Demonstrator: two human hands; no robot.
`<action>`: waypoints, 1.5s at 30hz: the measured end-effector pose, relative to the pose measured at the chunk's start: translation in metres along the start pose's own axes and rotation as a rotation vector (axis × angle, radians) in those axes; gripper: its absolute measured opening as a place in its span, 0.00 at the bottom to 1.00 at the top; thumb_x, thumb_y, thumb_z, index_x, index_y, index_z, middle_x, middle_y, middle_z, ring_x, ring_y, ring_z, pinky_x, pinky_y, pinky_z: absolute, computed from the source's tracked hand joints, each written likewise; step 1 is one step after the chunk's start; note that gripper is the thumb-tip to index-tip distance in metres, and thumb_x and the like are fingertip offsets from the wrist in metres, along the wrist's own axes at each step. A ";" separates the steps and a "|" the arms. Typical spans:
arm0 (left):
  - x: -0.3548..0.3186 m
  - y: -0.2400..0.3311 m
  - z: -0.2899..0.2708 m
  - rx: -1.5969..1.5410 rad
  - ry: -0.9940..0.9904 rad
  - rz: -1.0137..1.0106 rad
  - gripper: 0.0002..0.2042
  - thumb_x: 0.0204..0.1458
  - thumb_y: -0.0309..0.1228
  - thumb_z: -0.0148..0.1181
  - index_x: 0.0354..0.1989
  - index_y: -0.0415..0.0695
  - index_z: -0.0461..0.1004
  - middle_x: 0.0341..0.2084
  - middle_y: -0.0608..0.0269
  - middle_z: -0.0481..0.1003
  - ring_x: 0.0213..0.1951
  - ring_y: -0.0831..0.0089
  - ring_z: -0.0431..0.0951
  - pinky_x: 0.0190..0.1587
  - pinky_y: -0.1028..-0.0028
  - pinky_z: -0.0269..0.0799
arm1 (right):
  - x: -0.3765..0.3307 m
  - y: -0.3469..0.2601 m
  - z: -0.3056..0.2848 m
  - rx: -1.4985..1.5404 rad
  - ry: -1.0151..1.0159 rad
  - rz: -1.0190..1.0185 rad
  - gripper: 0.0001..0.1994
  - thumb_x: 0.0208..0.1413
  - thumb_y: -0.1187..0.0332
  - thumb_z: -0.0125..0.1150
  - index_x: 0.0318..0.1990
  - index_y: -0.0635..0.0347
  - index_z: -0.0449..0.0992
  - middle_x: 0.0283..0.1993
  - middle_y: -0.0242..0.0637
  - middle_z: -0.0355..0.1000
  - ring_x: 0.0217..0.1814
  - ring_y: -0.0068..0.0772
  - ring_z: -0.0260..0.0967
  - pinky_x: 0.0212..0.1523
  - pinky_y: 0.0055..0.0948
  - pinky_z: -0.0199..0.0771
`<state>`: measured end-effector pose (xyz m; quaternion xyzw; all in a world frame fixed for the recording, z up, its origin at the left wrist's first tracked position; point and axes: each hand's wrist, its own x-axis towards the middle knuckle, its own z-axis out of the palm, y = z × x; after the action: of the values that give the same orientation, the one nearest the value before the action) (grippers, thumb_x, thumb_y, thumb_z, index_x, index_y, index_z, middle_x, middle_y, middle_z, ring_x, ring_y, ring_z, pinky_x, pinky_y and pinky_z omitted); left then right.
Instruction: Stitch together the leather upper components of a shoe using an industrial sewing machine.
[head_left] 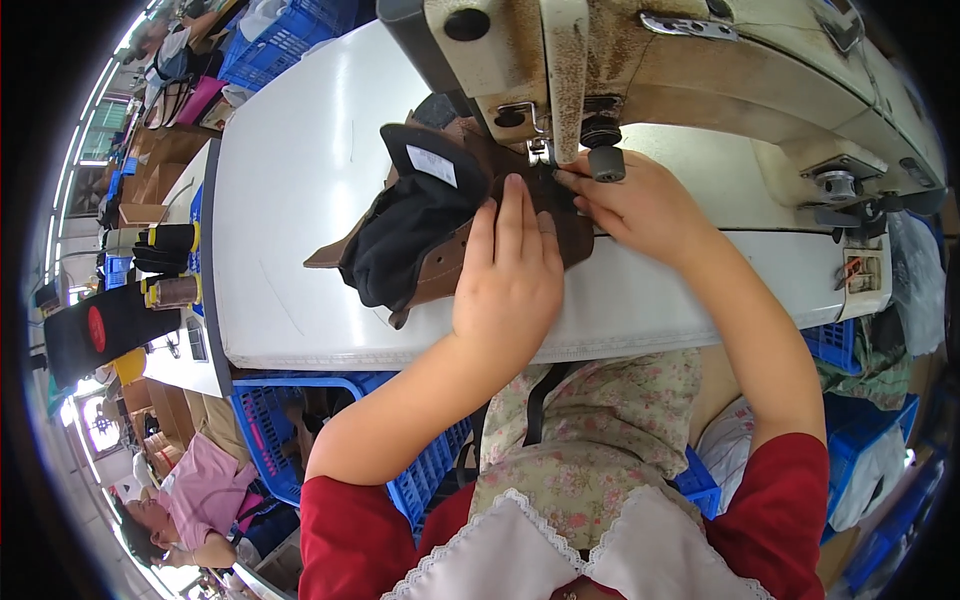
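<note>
A brown leather shoe upper (449, 262) with a black lining and a black tongue (432, 166) bearing a white label lies on the sewing machine's white bed. My left hand (510, 285) rests flat on the upper, its fingers stretched out toward the needle area. Close to the presser foot (540, 152), my right hand (640, 205) has its thumb and fingertips drawn together on the upper's right edge. The machine's head (500, 60) stands over the work, and part of the upper is hidden beneath it.
The machine arm (740, 110) arches over the right side. Blue crates (262, 425) stand below the table's front edge, with another blue crate (285, 45) at the far left. Thread cones (172, 292) sit on a neighbouring table. A person in pink (205, 485) sits at the lower left.
</note>
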<state>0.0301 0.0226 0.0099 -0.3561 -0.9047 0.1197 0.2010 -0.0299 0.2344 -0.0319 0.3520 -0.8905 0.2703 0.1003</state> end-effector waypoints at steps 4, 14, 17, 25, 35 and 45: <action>-0.005 -0.002 0.006 0.040 -0.012 0.026 0.18 0.48 0.31 0.52 0.46 0.39 0.78 0.47 0.39 0.78 0.54 0.53 0.78 0.63 0.59 0.65 | -0.002 -0.001 0.002 -0.045 0.036 0.004 0.15 0.56 0.66 0.63 0.51 0.53 0.80 0.51 0.36 0.77 0.52 0.44 0.73 0.53 0.39 0.74; -0.010 -0.011 0.012 0.052 0.035 0.145 0.19 0.48 0.32 0.52 0.48 0.39 0.77 0.43 0.43 0.80 0.52 0.57 0.80 0.60 0.63 0.70 | -0.002 -0.001 0.003 -0.067 0.073 -0.006 0.15 0.56 0.59 0.63 0.46 0.57 0.81 0.50 0.34 0.77 0.55 0.39 0.72 0.56 0.37 0.74; -0.009 -0.016 0.011 0.033 0.026 0.171 0.19 0.48 0.32 0.52 0.48 0.39 0.78 0.43 0.44 0.81 0.52 0.57 0.80 0.60 0.64 0.69 | -0.003 -0.001 0.004 -0.083 0.081 -0.012 0.15 0.56 0.59 0.63 0.47 0.57 0.81 0.50 0.33 0.77 0.54 0.38 0.72 0.56 0.36 0.74; -0.009 -0.023 0.007 0.033 -0.031 0.262 0.21 0.48 0.31 0.52 0.50 0.39 0.77 0.45 0.46 0.80 0.55 0.59 0.78 0.62 0.64 0.68 | -0.001 0.000 0.003 -0.106 0.074 -0.017 0.13 0.56 0.60 0.63 0.41 0.60 0.81 0.48 0.33 0.78 0.54 0.32 0.72 0.56 0.33 0.73; -0.011 -0.029 0.011 -0.014 0.020 0.302 0.20 0.51 0.33 0.50 0.49 0.36 0.77 0.43 0.41 0.80 0.55 0.55 0.78 0.64 0.63 0.66 | -0.001 0.000 0.002 -0.025 0.050 0.048 0.14 0.55 0.60 0.65 0.44 0.57 0.81 0.50 0.33 0.77 0.54 0.37 0.72 0.54 0.36 0.74; -0.008 -0.028 0.008 0.033 -0.030 0.320 0.21 0.48 0.32 0.51 0.50 0.37 0.77 0.44 0.46 0.80 0.55 0.58 0.78 0.63 0.64 0.67 | -0.004 -0.002 0.001 -0.061 0.025 0.040 0.16 0.54 0.60 0.66 0.48 0.56 0.81 0.52 0.35 0.77 0.52 0.45 0.72 0.52 0.42 0.73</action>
<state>0.0150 -0.0031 0.0105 -0.4907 -0.8371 0.1703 0.1717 -0.0259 0.2346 -0.0331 0.3273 -0.9039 0.2494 0.1165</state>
